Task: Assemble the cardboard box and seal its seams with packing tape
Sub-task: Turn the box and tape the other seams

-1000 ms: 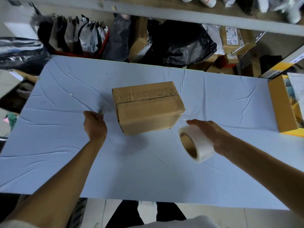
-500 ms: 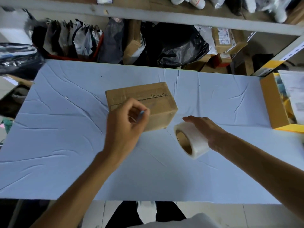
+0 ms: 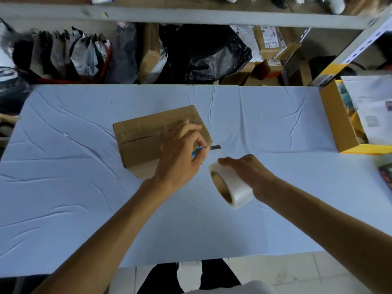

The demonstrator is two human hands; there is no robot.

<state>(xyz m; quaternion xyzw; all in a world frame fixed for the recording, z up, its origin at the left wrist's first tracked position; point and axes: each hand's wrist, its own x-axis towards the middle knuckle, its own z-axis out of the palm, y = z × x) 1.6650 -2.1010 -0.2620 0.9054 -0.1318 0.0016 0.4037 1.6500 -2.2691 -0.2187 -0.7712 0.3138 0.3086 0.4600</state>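
A closed brown cardboard box (image 3: 146,136) lies on the table covered in pale blue cloth (image 3: 63,187), its top seam running left to right. My left hand (image 3: 180,153) is in front of the box's right end, shut on a blue-handled utility knife (image 3: 203,148) whose dark blade sticks out to the right. My right hand (image 3: 252,175) grips a roll of clear packing tape (image 3: 231,187), held just right of the box and a little above the cloth. A thin strand of tape seems to run from the roll toward the box.
An open yellow-brown carton (image 3: 339,122) with papers stands at the table's right edge. Behind the table, a shelf (image 3: 191,15) holds black bags (image 3: 212,54), parcels and mailers. My legs show below the near edge.
My left hand came from the cloth left of the box, now holding the knife at the box's right end with the blade out. The right hand and tape roll barely moved.
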